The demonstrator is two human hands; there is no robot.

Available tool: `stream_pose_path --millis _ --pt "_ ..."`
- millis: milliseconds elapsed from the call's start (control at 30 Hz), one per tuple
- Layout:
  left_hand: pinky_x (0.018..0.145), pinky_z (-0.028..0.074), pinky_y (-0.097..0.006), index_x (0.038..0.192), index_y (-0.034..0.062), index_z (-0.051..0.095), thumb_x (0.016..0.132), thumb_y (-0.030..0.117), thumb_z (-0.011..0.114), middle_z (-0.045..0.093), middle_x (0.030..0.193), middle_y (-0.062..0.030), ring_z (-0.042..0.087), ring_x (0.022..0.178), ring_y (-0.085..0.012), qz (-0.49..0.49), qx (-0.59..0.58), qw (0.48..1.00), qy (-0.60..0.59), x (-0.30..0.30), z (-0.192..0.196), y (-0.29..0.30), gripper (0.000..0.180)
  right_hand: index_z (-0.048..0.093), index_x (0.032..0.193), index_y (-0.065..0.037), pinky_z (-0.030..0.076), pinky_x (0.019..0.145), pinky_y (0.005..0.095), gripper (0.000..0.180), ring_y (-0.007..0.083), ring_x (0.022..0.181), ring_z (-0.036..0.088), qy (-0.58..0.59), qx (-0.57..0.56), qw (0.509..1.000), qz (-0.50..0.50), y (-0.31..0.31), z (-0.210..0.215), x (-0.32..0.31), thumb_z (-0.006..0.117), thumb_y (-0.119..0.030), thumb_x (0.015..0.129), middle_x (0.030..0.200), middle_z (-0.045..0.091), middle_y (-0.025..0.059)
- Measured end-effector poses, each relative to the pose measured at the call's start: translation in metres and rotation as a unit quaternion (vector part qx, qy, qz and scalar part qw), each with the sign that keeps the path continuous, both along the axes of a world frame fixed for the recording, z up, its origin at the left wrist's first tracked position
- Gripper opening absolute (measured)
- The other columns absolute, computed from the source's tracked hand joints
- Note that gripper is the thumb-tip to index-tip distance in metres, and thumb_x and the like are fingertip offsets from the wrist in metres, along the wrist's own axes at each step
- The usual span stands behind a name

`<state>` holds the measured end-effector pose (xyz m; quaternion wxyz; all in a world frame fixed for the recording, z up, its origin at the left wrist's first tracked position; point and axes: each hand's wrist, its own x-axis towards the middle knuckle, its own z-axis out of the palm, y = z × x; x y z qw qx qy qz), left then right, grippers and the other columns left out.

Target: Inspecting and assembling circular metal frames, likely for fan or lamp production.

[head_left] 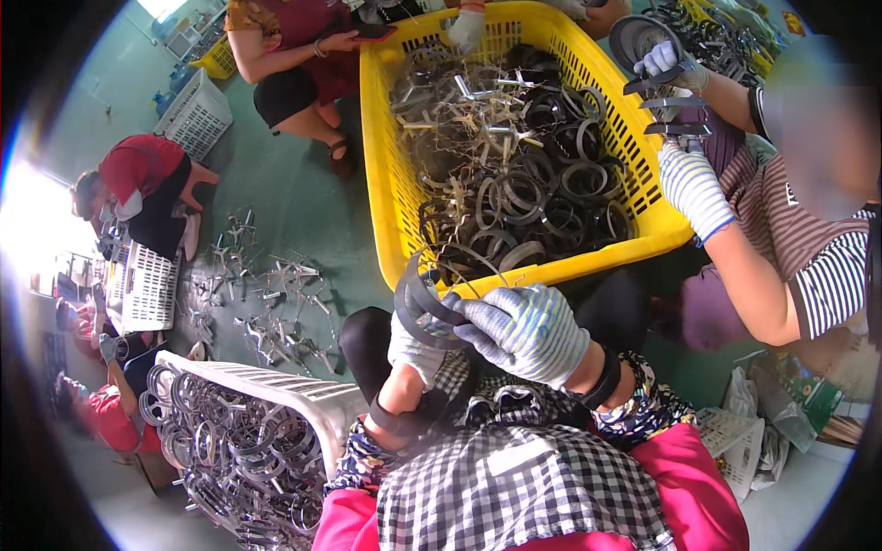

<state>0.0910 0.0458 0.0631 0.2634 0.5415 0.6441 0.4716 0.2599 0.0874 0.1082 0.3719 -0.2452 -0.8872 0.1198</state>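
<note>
In front of my lap, both gloved hands are closed on a dark grey metal ring clamp [421, 298] made of curved bands. My left hand [415, 351] grips its lower left side, mostly hidden behind the bands. My right hand [535, 335] pinches its right side between thumb and fingers. A thin wire or strip end rises from the piece toward the yellow basket [533, 278] just beyond. That basket holds a heap of dark metal rings [542, 184], with silvery metal brackets [487, 92] and thin wires piled farther back.
A white basket [317, 390] full of metal rings stands at my left. Loose metal parts [285, 303] litter the green floor. A co-worker's gloved hand [695, 188] holds metal bands at the right. Another person [303, 64] sits beyond the yellow basket; others work far left.
</note>
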Motion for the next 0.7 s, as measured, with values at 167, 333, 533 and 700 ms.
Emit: stream_pose_path --millis 167,333,533,700 --pt "0.081 0.05 -0.029 0.113 -0.0007 0.055 0.079 0.005 0.067 0.061 0.103 -0.0087 0.061 0.094 -0.0208 0.009 -0.068 0.996 -0.056 -0.004 -0.008 0.001 0.037 0.065 0.107 -0.007 0.049 0.056 0.0343 0.032 0.0227 0.063 0.061 -0.038 0.001 0.999 0.006 -0.005 0.0 -0.004 0.067 -0.026 0.082 0.083 0.063 0.0069" --pt "0.071 0.051 -0.03 0.1 0.0109 0.063 0.077 0.018 0.069 0.063 0.095 -0.0085 0.061 0.083 -0.0214 -0.034 -0.117 0.978 0.169 -0.012 -0.008 -0.004 0.026 0.062 0.109 -0.004 0.053 0.063 0.029 0.043 0.022 0.071 0.065 0.126 -0.146 0.981 -0.008 0.015 0.019 0.014 0.078 -0.025 0.075 0.097 0.063 0.0122" --pt "0.049 0.041 -0.019 0.108 0.0083 0.063 0.09 0.022 0.062 0.061 0.08 0.0023 0.056 0.061 -0.0075 -0.039 -0.201 0.855 -0.476 -0.01 0.0 -0.018 0.022 0.049 0.129 -0.003 0.046 0.093 0.0405 0.082 0.0357 0.113 0.054 -0.017 -0.159 0.982 0.1 0.034 -0.004 0.009 0.076 -0.05 0.068 0.129 0.049 0.0172" --pt "0.058 0.046 -0.024 0.114 0.0118 0.06 0.091 0.031 0.06 0.065 0.095 -0.0003 0.061 0.075 -0.0112 -0.012 -0.202 0.774 -0.6 -0.01 -0.01 -0.03 0.031 0.054 0.123 -0.005 0.052 0.082 0.0383 0.074 0.0312 0.103 0.06 0.02 -0.131 0.99 0.057 0.018 -0.028 -0.006 0.084 -0.037 0.063 0.123 0.055 0.0168"
